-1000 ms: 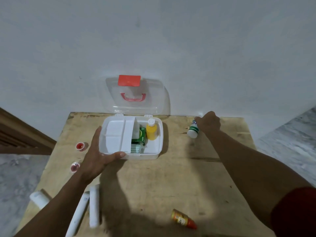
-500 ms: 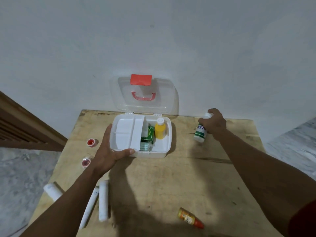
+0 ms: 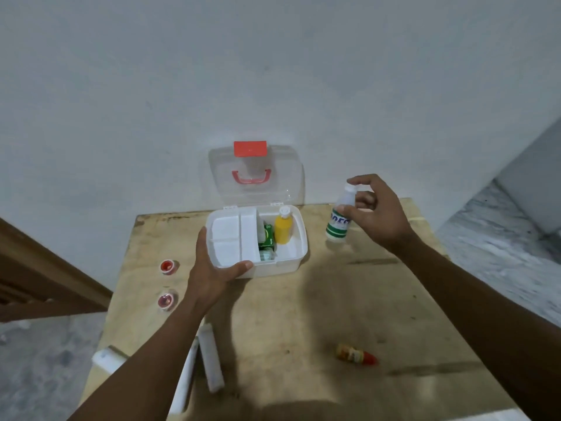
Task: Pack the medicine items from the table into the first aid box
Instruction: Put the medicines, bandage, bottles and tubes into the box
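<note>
The white first aid box (image 3: 291, 262) stands open at the back of the wooden table (image 3: 303, 314), its clear lid with a red handle leaning on the wall. Inside lie a white divider tray, a green packet (image 3: 267, 236) and a yellow bottle (image 3: 283, 228). My left hand (image 3: 212, 268) grips the box's front left corner. My right hand (image 3: 375, 212) holds a white bottle with green stripes (image 3: 339, 221) in the air, just right of the box.
Two small red-topped cups (image 3: 168, 266) (image 3: 165, 300) sit left of the box. White rolls (image 3: 210, 358) lie at the front left, partly under my left arm. A small orange bottle with a red cap (image 3: 355, 354) lies at the front right. The table's left edge drops to the floor.
My right hand has lifted the striped bottle off the table and brought it up and towards the box. My left hand has stayed on the box.
</note>
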A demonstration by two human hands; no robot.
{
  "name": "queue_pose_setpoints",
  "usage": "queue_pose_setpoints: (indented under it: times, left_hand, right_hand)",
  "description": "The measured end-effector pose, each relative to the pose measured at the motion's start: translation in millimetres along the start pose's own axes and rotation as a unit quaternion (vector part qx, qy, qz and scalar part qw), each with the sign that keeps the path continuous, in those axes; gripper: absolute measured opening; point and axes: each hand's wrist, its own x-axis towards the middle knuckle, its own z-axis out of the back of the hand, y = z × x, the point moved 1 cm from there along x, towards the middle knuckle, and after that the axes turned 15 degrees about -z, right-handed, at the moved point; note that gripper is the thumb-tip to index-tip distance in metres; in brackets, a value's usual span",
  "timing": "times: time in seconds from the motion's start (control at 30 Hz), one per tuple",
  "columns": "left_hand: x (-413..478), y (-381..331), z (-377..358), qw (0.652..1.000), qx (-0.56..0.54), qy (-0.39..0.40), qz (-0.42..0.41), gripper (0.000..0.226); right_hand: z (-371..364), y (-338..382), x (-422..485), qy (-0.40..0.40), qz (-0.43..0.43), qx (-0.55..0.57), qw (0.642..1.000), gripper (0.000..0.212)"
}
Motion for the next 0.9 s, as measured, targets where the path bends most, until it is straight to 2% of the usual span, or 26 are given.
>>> queue_pose_setpoints:
  times: [0.2,0.37,0.5,0.63,0.77,0.9]
  left_hand:
    - [3.5,1.1,2.5,1.000,-0.005,0.000,0.024,0.114]
    - [0.4,3.5,3.6,0.999,-0.005,0.005,0.032,0.119]
    - [0.0,4.0,3.3,0.999,-0.008,0.004,0.031,0.114]
    - [4.1,4.0,4.6,1.000,-0.012,0.016,0.021,0.112]
    - [4.3,4.9,2.9,1.000,-0.018,0.006,0.016,0.103]
    - [4.8,4.9,2.4,1.000,-0.013,0.001,0.010,0.101]
  right_hand:
    - [-26.6,33.8,-33.8,-0.021,0.074,0.001,0.997,0.046]
    - [-59.3,33.1,-37.0,-0.024,0.111,-0.013,0.994,0.044]
    - [-78.9,20.7,-20.1,0.007,0.141,-0.065,0.988,0.042]
    - [-88.5,-0.3,-3.3,0.018,0.239,-0.165,0.957,0.041]
    - [-91.8,-26.3,12.0,0.036,0.261,-0.191,0.946,0.042]
    - [-93.5,-38.9,19.6,0.001,0.270,-0.222,0.937,0.045]
